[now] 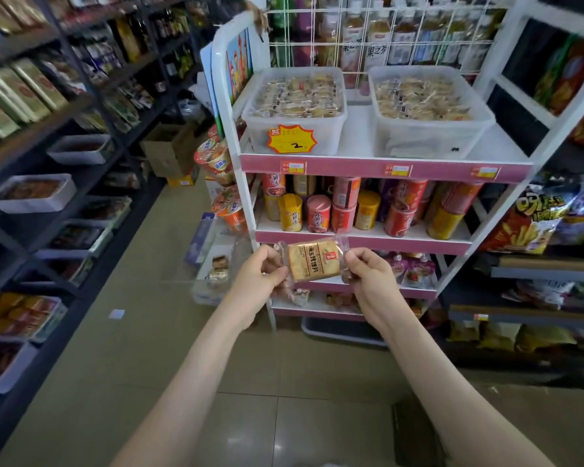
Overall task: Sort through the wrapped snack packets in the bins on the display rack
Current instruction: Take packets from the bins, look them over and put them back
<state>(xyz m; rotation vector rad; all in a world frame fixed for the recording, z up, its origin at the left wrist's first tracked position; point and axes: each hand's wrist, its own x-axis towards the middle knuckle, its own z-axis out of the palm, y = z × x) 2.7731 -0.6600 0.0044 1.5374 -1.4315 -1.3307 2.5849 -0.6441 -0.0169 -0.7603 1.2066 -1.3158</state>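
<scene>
Left hand (262, 269) and right hand (368, 269) pinch the crinkly clear ends of a square biscuit packet (312, 260)

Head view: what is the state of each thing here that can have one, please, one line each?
snack packet: wrapped, looks unopened, held up before the display rack.
left hand: pinches the packet's left end.
right hand: pinches the packet's right end.
left bin: no lid, full of wrapped packets, on the rack's top.
right bin: no lid, full of wrapped packets, beside it.
</scene>
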